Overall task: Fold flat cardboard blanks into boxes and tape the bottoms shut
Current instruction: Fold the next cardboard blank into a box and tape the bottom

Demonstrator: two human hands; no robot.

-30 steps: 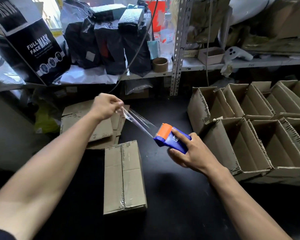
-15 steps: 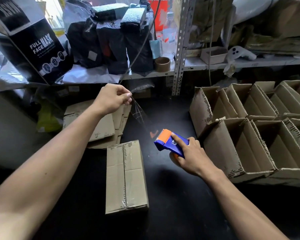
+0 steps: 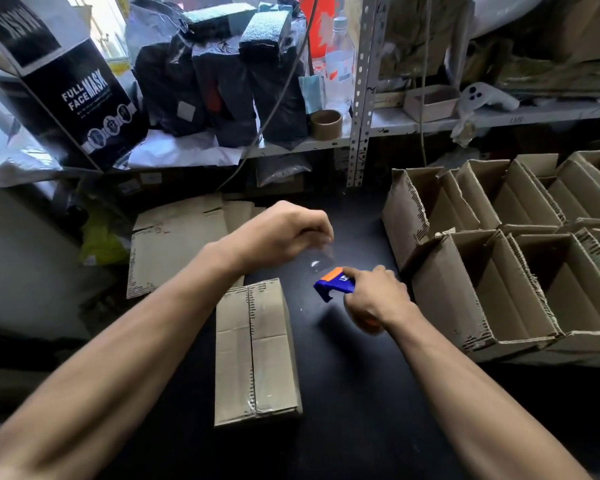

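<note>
At the centre of the black table (image 3: 361, 393) stands the folded box (image 3: 255, 351), bottom side up, with clear tape along its middle seam. At 1 o'clock from it the right hand (image 3: 373, 299) grasps the blue and orange tape dispenser (image 3: 333, 284), and at 12 o'clock the left hand (image 3: 284, 233) pinches the end of the clear tape (image 3: 321, 259) between curled fingers. Flat blanks (image 3: 177, 244) lie at 10 o'clock of the box, and open finished boxes (image 3: 499, 271) stand at 3 o'clock.
</note>
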